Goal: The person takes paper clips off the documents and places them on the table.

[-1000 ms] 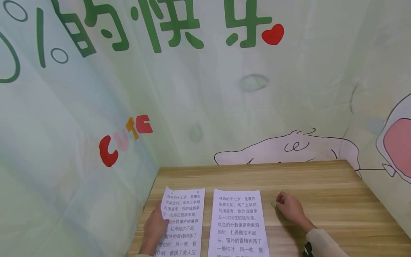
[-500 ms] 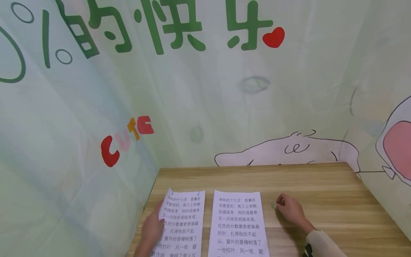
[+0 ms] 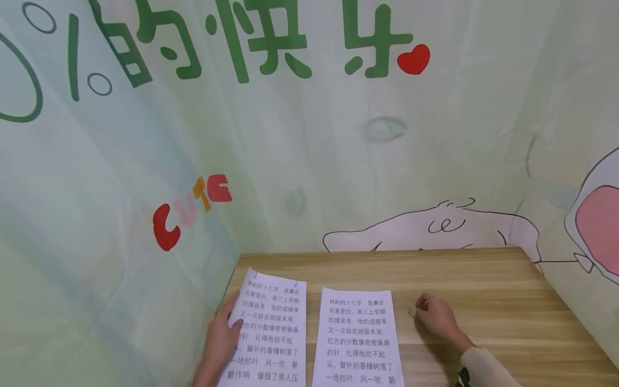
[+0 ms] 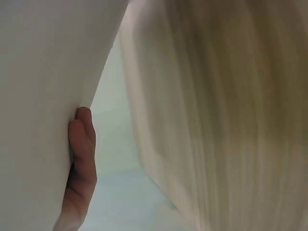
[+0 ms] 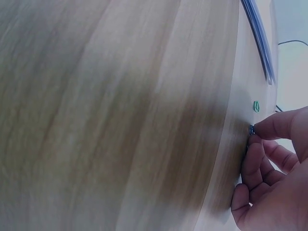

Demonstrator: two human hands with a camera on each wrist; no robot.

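Observation:
My left hand (image 3: 221, 336) grips the left edge of a printed paper stack (image 3: 271, 328), thumb on top. Two paper clips sit on the stack's top edge. In the left wrist view, fingers (image 4: 84, 149) curl against the pale paper (image 4: 43, 96), which stands off the table. My right hand (image 3: 437, 317) is low over the table at the right. Its thumb and forefinger pinch a small blue paper clip (image 5: 251, 129), mostly hidden by the fingertips. Just beyond it lies a green paper clip (image 5: 256, 106), also visible in the head view.
A second printed paper stack (image 3: 358, 338) lies flat between the hands. The wooden table (image 3: 387, 266) ends at a printed cloth backdrop (image 3: 290, 134), which also encloses the left and right sides.
My left hand has raised and tilted the left stack, its top edge shifting up and away from me. The right hand stays by the green paper clip.

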